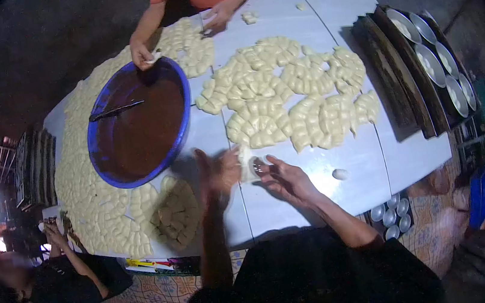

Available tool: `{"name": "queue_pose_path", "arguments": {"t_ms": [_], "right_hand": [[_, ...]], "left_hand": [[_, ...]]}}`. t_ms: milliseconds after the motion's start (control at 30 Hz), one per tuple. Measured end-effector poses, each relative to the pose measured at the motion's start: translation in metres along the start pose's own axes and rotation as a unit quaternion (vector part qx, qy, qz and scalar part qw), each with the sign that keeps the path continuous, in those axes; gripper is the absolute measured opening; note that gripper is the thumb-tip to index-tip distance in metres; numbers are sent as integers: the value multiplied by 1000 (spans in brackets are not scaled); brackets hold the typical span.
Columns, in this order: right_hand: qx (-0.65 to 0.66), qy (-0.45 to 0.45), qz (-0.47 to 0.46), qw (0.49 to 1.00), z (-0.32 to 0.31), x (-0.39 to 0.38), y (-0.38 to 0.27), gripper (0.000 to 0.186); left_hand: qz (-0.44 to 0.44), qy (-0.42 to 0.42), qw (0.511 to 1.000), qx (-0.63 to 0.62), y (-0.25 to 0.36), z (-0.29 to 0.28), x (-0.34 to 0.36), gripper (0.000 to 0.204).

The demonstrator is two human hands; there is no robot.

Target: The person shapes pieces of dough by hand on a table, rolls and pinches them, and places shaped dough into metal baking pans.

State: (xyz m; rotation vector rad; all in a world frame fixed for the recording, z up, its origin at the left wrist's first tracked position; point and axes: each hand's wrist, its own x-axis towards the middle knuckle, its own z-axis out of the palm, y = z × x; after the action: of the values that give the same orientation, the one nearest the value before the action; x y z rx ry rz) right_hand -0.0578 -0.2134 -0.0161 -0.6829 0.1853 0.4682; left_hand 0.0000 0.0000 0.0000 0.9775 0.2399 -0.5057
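Left hand (219, 174) and right hand (290, 182) flank a pale dough piece (248, 172), left fingers touching its edge, right fingers bent at a dark lump (257, 165) over it; whether either hand grips cannot be told. Beyond the left hand sits a blue basin (186, 101) of brown paste (145, 124), beyond the right lie dough rows (258, 125), and right of it, a dough ball (339, 174).

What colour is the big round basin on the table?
The basin is blue, showing best in the head view.
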Motion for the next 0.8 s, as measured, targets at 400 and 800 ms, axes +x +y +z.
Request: {"name": "queue_pose_path", "arguments": {"t_ms": [400,800], "right_hand": [[-589,26,-320,741,-21,-79,-39,32],[-468,157,-265,828,-51,-135,-44,28]], "left_hand": [[143,36,960,236,-91,123,-62,36],[57,18,975,215,-143,159,-63,41]]}}
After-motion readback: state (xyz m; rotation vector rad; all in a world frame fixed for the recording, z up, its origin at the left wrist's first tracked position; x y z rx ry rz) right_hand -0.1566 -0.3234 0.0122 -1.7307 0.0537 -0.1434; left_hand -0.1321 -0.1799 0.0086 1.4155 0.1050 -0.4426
